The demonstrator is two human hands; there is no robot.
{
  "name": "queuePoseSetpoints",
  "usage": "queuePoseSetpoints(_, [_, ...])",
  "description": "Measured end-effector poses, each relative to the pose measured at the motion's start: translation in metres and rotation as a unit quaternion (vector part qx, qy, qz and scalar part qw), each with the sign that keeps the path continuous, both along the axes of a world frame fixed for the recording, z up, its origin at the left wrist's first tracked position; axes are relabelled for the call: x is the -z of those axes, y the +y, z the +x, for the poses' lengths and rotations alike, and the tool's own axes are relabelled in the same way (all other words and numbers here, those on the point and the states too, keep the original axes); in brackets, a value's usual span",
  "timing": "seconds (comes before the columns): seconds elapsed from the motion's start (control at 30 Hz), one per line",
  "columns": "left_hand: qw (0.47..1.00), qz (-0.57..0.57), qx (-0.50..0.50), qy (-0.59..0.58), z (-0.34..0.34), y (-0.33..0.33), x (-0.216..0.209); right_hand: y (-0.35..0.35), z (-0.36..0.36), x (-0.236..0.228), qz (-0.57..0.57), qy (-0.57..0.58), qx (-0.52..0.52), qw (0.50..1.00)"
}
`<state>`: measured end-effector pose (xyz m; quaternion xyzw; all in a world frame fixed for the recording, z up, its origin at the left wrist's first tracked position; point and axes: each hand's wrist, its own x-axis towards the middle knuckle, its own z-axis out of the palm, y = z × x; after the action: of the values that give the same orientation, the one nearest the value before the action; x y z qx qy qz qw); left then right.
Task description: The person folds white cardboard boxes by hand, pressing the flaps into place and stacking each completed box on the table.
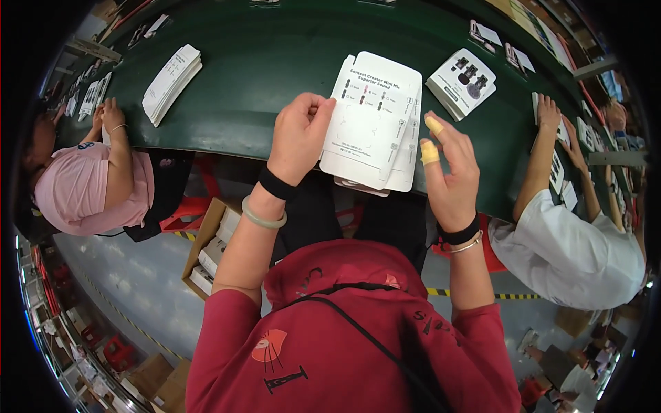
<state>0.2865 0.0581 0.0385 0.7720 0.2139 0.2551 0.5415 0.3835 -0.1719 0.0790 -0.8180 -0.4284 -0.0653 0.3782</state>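
Observation:
A white printed card (368, 117) with rounded corners lies before me, slightly askew over other cards at the table's near edge. At its left edge, the fingers of my left hand (299, 138) are closed, thumb and forefinger pinching the card. Just right of the cards, my right hand (452, 172) is open, thumb and fingers apart, holding nothing. Yellow coverings wrap its thumb tip and one fingertip. Beyond it stands a stack of white cards (463, 81) with pictures of black devices. Another stack of white cards (171, 84) rests farther left.
The dark green table (268, 62) curves across. A person in pink (96, 182) works at the left, another in white (568, 248) at the right, both with hands on cards. An open cardboard box (206, 248) holding white items sits on the floor by my left forearm.

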Motion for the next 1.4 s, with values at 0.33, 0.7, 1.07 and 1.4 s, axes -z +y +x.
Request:
queuePoseSetpoints(0.33, [0.983, 0.153, -0.039, -0.098, -0.007, -0.025, -0.007, 0.062, 0.024, -0.026, -0.072, -0.001, 0.023, 0.997])
queuePoseSetpoints(0.7, [0.977, 0.194, -0.017, -0.088, -0.006, -0.02, -0.003, 0.071, 0.08, -0.035, -0.218, 0.219, -0.086, 0.947])
queuePoseSetpoints(1.07, [0.689, -0.572, 0.439, -0.074, -0.076, -0.058, -0.041, 0.04, 0.01, -0.067, 0.001, 0.177, -0.254, 0.951])
queuePoseSetpoints(1.4, [0.685, -0.585, 0.433, -0.021, -0.121, -0.082, -0.002, -0.021, -0.054, -0.078, -0.263, 0.04, -0.179, 0.947])
